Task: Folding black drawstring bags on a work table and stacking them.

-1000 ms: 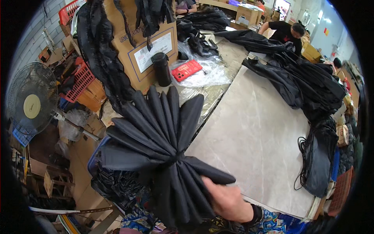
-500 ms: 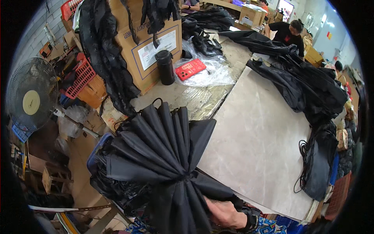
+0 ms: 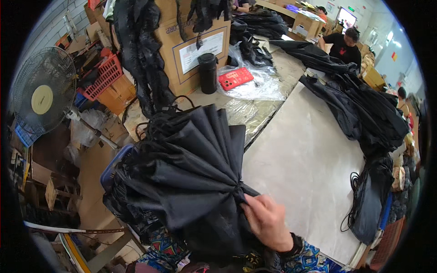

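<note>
Your right hand (image 3: 268, 220) pinches the gathered waist of a bundle of black fabric pieces (image 3: 191, 168), the fingers (image 3: 249, 204) pressed together around the point where the folds bunch tight, so the cloth fans out in pleats up and to the left of your grip. The bundle hangs at the near left corner of the table (image 3: 300, 154), partly over its edge and partly over a heap of more black cloth with cords (image 3: 132, 200) that sits in a blue bin (image 3: 114, 166) below. Your left hand is hidden under the fabric, so you cannot tell whether its grip is spread or closed. The pale table top lies bare just to the right of your hand. Along its right edge runs a long pile of black garments (image 3: 364, 113), with a dark bag and a loop of cord (image 3: 368, 209) nearer the near right corner. Toward the far left edge a sheet of clear plastic (image 3: 255, 88) carries a red flat case (image 3: 236, 78), and just beside it stands a black cylindrical flask (image 3: 208, 73), upright against a cardboard box (image 3: 195, 45) draped with black cloth. A standing fan (image 3: 43, 98) and a red crate (image 3: 105, 75) sit on the floor well left of the table. Another person in a black shirt (image 3: 343, 45) works at the far end.
</note>
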A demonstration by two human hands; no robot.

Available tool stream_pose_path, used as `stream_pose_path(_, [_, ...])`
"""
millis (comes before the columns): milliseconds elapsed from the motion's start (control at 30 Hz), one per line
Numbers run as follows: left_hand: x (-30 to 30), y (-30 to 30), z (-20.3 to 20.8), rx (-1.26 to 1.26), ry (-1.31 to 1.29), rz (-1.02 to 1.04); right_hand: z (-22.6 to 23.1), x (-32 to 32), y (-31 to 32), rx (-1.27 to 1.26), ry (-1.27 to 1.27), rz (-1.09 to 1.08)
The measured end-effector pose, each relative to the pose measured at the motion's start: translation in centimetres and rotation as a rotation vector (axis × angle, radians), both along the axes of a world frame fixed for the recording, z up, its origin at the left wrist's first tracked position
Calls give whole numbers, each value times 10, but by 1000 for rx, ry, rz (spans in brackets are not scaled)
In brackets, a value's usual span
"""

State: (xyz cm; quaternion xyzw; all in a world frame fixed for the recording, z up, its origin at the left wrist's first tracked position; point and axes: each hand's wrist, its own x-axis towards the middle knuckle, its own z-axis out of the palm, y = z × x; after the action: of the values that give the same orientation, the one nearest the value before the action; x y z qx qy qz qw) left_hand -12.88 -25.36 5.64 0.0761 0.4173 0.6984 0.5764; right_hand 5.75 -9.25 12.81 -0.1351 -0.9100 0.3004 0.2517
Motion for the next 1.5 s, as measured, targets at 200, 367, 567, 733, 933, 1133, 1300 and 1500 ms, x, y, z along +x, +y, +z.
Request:
stream_pose_path(200, [0, -7, -4, -8, 19, 13, -46, 1, -36, 124, 49, 14])
stream_pose_path(367, [2, -14, 0, -8, 54, 26, -25, 4, 4, -311, -74, 21])
stream_pose_path(567, [0, -1, 9, 23, 106, -1, -16, -33, 10, -846, -5, 140])
stream_pose_path(733, [-8, 7, 24, 60, 179, 11, -21, -28, 1, -935, 300, 314])
stream_pose_path(933, [-2, 11, 37, 53, 228, -12, -10, -26, 3, -793, 246, 285])
stream_pose_path(1133, [6, 21, 28, 43, 221, -69, -15, -28, 35, -941, 223, -124])
stream_pose_path(1300, [13, 40, 53, -112, 381, -255, -81, 5, 70, -938, 225, -243])
stream_pose_path(1500, [18, 34, 32, 26, 435, -132, -81, -14, 63, -950, 323, -133])
